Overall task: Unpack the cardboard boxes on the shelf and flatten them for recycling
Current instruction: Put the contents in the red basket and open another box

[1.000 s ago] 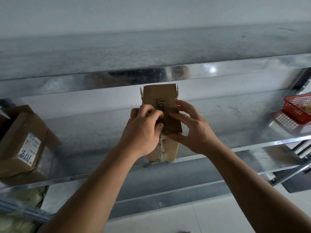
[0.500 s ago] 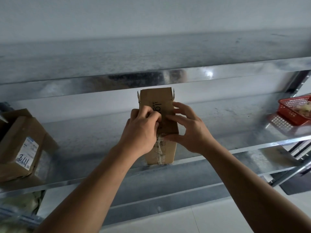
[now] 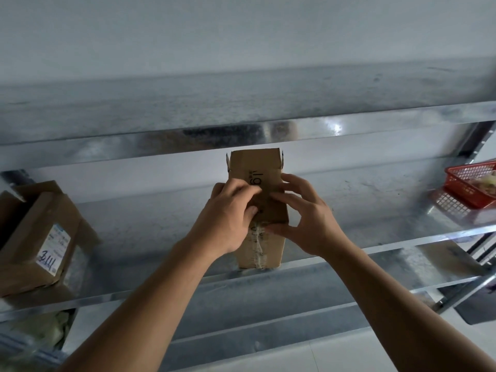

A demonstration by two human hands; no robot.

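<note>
Box [image 3: 256, 163] lay lengthwise on the metal shelf [image 3: 370, 210], near its front edge at centre of view, long axis pointing away from the person. Far-end flaps stood partly open; black print showed on the top face, partly hidden by fingers. Wrinkled clear tape [image 3: 258, 247] ran along the near half of the top & down to the near end. Left hand [image 3: 228, 218] sat on the box's left side w/ fingers curled tight onto the top face, thumb tucked beside them, gripping the cardboard, though exactly what it pinched couldn't be told. Right hand [image 3: 308, 224] arched over the right side, fingers spread & bent, index tip & thumb tip pressed on the top face, thumb at the tape's far end; it held the box too. Both forearms were bare. 2nd box [image 3: 35, 232] sat well apart at the shelf's left end, tilted, w/ a white label [image 3: 53, 249] bearing blue handwritten digits. Red mesh basket [image 3: 467, 189] stood at the far right of the same shelf, something pale inside, unclear what. Upper shelf [image 3: 241, 108] ran across above the box; plain wall [image 3: 241, 30] lay behind
</note>
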